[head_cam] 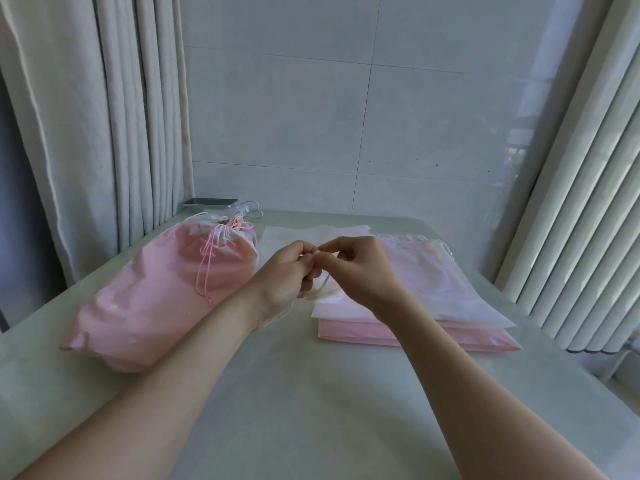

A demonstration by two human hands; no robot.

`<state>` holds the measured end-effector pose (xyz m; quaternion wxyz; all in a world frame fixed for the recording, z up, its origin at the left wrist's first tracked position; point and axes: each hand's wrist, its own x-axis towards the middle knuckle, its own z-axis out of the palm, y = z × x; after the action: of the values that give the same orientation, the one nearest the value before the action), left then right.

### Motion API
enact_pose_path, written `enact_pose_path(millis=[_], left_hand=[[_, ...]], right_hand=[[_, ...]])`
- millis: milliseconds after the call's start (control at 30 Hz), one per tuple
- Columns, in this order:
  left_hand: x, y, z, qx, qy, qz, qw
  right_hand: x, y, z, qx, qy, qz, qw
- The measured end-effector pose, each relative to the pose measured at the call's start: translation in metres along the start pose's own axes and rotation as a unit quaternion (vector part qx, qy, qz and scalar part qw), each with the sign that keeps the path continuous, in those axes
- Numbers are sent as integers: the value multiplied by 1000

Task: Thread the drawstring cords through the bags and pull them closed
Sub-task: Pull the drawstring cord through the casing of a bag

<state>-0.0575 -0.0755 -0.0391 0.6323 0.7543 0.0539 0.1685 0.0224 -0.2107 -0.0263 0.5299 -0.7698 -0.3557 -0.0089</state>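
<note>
Left hand (284, 271), right hand (356, 271): fingertips meeting mid-table, both pinching thin pale cord (322, 289). Stuffed pink bag (156, 299), glossy, neck cinched, at left. Flat stack of bags (443, 292), translucent white over pink, at right on smooth pale table (311, 393).

Cord (325, 289): pale, blurred strands; ends hidden inside the meeting fingertips of left hand (287, 275) and right hand (356, 268).
Flat bag stack (433, 296): near-left corner covered by the right wrist; bag count unreadable.
Grey device (211, 202): partly behind filled bag (166, 289); type unclear.
Forearms (173, 393): cut by bottom edge.
</note>
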Motion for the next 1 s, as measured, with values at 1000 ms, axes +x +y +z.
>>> enact_pose_path(millis=[1000], left_hand=[[-3,-2,-13,91,-28,87,992]], right_hand=[[2,-6,-7,124,43,219,967]])
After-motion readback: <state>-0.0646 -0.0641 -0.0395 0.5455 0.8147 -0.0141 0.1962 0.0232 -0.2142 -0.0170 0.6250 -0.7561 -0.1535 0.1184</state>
